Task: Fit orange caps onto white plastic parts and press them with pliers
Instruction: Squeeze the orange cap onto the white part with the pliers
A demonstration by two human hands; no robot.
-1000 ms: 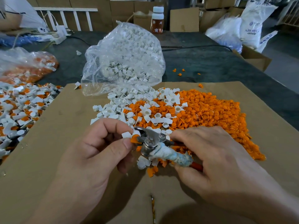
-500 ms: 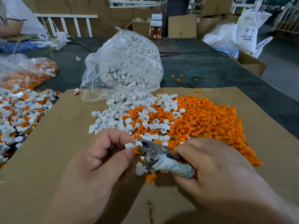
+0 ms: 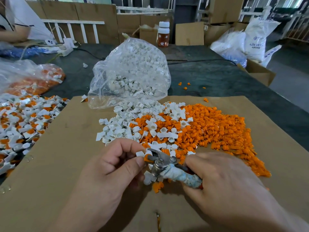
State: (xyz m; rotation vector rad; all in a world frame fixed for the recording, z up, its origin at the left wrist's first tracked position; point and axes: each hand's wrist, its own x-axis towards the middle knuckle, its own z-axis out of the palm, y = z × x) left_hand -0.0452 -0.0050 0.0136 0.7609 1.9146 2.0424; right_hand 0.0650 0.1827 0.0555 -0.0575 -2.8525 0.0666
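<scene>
At the far left I am seeing a pile of finished pieces lying beside the cardboard sheet. Further along, a clear bag is spilling loose white parts onto the sheet's far edge. My left hand is curling over the near middle, with thumb and forefinger pinching a white plastic part. An orange cap is sitting at its right end. The pliers are lying with their long axis running from lower right to upper left, nose pointing left and jaws set on the cap. My right hand is wrapping its fingers round the taped handle. A heap of orange caps is spreading behind it.
</scene>
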